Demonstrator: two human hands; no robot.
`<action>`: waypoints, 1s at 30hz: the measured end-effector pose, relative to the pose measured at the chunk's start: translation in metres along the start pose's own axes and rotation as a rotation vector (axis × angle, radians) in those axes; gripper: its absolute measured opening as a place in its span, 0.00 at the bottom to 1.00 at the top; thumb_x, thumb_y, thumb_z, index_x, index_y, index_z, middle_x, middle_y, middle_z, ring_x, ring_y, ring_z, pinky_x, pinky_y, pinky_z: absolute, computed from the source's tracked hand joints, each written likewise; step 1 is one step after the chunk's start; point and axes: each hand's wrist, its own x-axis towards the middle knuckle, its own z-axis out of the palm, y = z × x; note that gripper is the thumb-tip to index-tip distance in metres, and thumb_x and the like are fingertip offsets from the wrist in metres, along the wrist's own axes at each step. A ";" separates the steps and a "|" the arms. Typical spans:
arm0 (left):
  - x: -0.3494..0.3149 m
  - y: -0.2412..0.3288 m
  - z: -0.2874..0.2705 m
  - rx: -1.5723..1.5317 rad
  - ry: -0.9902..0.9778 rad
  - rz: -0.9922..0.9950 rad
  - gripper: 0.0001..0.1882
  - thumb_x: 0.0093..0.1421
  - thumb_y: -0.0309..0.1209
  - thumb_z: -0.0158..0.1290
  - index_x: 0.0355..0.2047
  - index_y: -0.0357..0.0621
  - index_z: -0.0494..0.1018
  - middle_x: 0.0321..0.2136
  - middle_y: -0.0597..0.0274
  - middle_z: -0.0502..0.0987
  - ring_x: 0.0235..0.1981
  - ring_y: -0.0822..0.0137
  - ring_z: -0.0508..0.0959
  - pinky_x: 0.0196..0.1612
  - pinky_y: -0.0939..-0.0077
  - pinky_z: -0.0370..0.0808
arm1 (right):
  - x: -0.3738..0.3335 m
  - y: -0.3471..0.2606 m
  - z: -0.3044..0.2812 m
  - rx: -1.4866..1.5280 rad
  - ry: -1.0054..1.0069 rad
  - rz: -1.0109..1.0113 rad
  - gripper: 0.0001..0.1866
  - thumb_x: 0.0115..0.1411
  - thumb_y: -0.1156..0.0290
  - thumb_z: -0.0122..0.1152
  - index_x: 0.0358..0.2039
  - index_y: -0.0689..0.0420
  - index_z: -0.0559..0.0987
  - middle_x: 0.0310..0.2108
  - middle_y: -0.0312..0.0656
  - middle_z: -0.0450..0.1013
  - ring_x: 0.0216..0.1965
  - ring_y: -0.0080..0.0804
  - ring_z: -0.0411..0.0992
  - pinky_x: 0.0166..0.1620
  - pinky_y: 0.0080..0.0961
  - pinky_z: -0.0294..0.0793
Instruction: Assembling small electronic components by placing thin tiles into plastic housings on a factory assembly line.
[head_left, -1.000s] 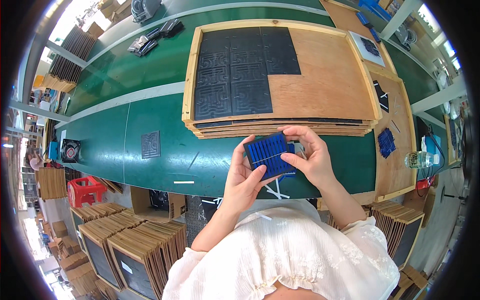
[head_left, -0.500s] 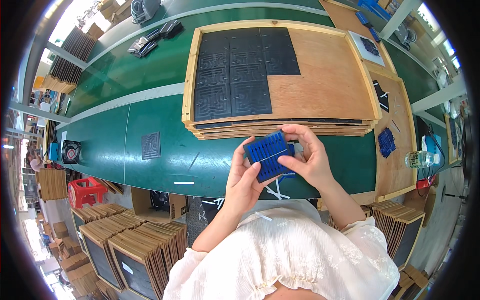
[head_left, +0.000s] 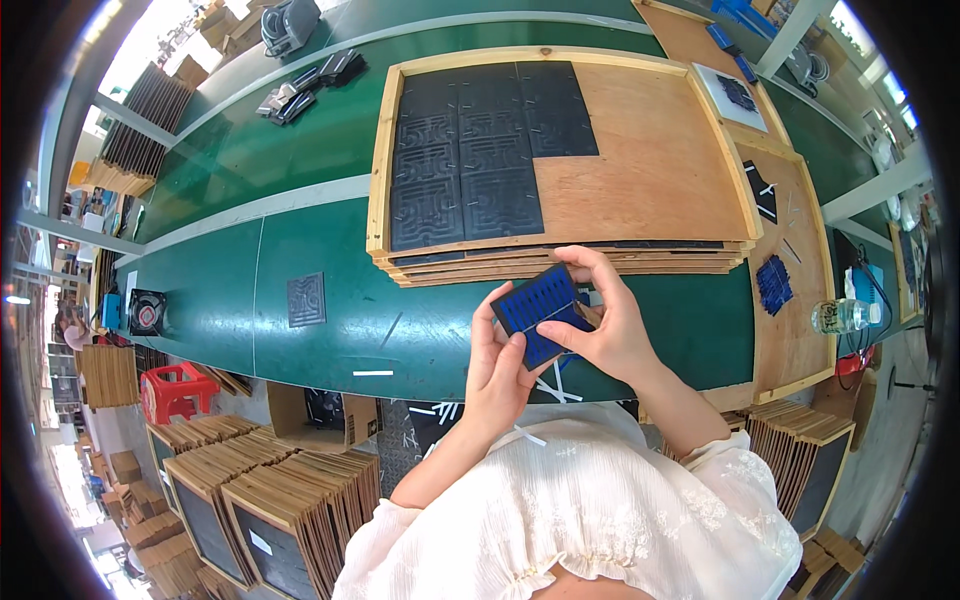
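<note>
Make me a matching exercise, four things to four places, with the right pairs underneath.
1. Dark square panel with blue stripes
2. Red plastic stool
3. Lone black square sheet
4. Clear rounded bottle

A. Far right
B. Flat on the green table
C. Held by left hand and right hand
D. Below the table edge, left

Pairs: 1-C, 2-D, 3-B, 4-A

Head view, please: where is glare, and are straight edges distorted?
Head view: pale glare lies on the left of the green tabletop; its front edge bows visibly; the upper-left background is washed out; the blue panel looks fairly sharp.
</note>
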 end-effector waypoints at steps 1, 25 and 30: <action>-0.001 -0.001 0.001 0.052 -0.005 0.017 0.29 0.69 0.20 0.35 0.69 0.49 0.47 0.62 0.47 0.63 0.61 0.51 0.71 0.60 0.49 0.76 | 0.001 -0.002 0.001 -0.078 0.013 0.031 0.41 0.45 0.75 0.79 0.60 0.57 0.68 0.55 0.39 0.71 0.52 0.28 0.72 0.56 0.29 0.73; -0.003 0.004 -0.035 0.698 0.063 0.273 0.10 0.65 0.16 0.53 0.46 0.34 0.70 0.40 0.61 0.76 0.39 0.71 0.80 0.43 0.81 0.76 | 0.005 -0.005 -0.026 0.301 0.168 0.141 0.16 0.51 0.79 0.75 0.40 0.59 0.80 0.23 0.29 0.76 0.26 0.11 0.66 0.32 0.12 0.62; 0.002 0.003 -0.030 0.296 0.088 0.128 0.02 0.70 0.23 0.51 0.40 0.37 0.72 0.33 0.65 0.78 0.33 0.76 0.78 0.36 0.79 0.77 | 0.004 0.007 -0.028 0.266 0.049 0.118 0.24 0.51 0.76 0.77 0.48 0.60 0.78 0.31 0.34 0.79 0.33 0.16 0.72 0.34 0.13 0.67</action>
